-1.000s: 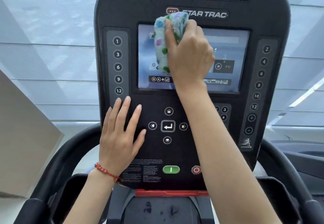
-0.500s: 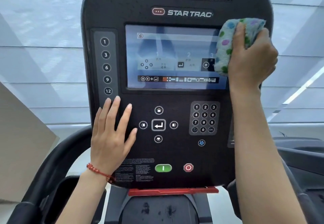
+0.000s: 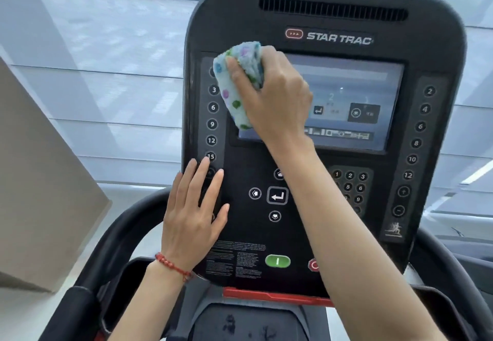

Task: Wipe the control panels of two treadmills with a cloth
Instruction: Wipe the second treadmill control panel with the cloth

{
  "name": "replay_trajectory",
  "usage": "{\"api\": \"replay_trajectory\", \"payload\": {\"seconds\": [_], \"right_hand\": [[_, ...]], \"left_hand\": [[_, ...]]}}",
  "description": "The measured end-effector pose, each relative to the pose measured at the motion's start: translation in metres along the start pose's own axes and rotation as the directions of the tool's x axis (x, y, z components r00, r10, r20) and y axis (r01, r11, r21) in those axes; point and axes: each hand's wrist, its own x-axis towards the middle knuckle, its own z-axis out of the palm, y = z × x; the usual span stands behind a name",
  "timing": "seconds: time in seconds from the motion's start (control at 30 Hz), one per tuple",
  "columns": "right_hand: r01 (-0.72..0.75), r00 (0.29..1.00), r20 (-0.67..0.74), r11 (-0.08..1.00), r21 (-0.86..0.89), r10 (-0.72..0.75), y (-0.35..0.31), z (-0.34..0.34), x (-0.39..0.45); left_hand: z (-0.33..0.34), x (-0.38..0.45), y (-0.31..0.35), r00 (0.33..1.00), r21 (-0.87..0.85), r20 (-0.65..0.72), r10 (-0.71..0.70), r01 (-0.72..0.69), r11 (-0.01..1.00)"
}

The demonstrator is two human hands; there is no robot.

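Your right hand grips the dotted cloth, fingers curled, at the touchscreen's left edge; your left hand rests flat on the control panel, fingers slightly spread.

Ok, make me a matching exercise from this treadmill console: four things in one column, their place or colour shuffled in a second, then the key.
1. cloth
2. left hand
3. start button
4. bracelet

A. green, low on the panel
B. red beads, on the wrist
C. gripped by the right hand at the screen's left edge
D. flat on the panel's lower left

Pairs: 1-C, 2-D, 3-A, 4-B
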Motion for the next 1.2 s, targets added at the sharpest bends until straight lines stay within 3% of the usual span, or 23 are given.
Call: {"api": "replay_trajectory", "payload": {"seconds": [0.1, 0.2, 0.37, 0.67, 0.9, 1.03, 1.2], "right_hand": [[0.128, 0.991, 0.057, 0.986, -0.102, -0.122, -0.004, 0.016, 0.029], [0.226, 0.960, 0.211, 0.955, -0.191, -0.185, -0.010, 0.020, 0.065], [0.271, 0.928, 0.310, 0.944, -0.190, -0.204, -0.017, 0.024, 0.076], [0.252, 0.952, 0.199, 0.965, -0.076, -0.233, -0.018, 0.032, -0.030], [0.175, 0.979, 0.131, 0.974, -0.143, -0.157, -0.019, 0.025, -0.087], [0.102, 0.994, 0.067, 0.978, -0.180, -0.091, -0.011, 0.018, -0.101], [-0.115, 0.990, -0.098, 0.974, -0.194, 0.097, 0.021, -0.011, -0.106]], "left_hand": [[0.001, -0.007, -0.002, 1.000, -0.011, 0.010, 0.004, -0.004, 1.000], [0.004, -0.012, -0.004, 1.000, -0.023, 0.015, 0.010, -0.010, 1.000], [0.006, -0.014, -0.004, 1.000, -0.046, 0.015, 0.015, -0.014, 0.999], [0.007, -0.020, -0.002, 1.000, -0.079, 0.017, -0.001, 0.002, 0.997], [0.005, -0.039, -0.001, 0.999, -0.109, 0.043, -0.013, 0.017, 0.994], [0.002, -0.047, -0.003, 0.998, -0.119, 0.052, -0.019, 0.025, 0.993], [-0.001, -0.041, -0.009, 0.999, -0.091, 0.037, 0.000, 0.003, 0.996]]}}
